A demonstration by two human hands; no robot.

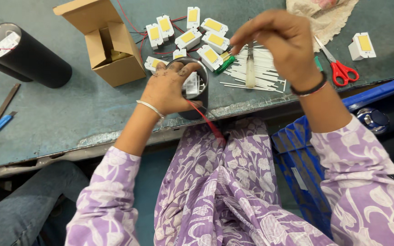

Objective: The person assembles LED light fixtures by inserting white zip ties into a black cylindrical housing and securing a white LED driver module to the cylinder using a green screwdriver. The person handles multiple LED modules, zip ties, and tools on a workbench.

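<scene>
Steadying black cylinder housing (pixel 196 86) upright with left hand (pixel 167 89) fingers wrapped round it, pinching thin tool (pixel 250 68) between right hand (pixel 283 41) fingertips at two o'clock.

Open surface (pixel 78 114) lies left of the black cylinder (pixel 197 91); cardboard box (pixel 108 43), white modules (pixel 201 34) and white strips (pixel 261 70) crowd behind it.

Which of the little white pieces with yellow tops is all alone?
The one at the far right, past the red scissors. All the others sit bunched together beside the open cardboard box.
</scene>
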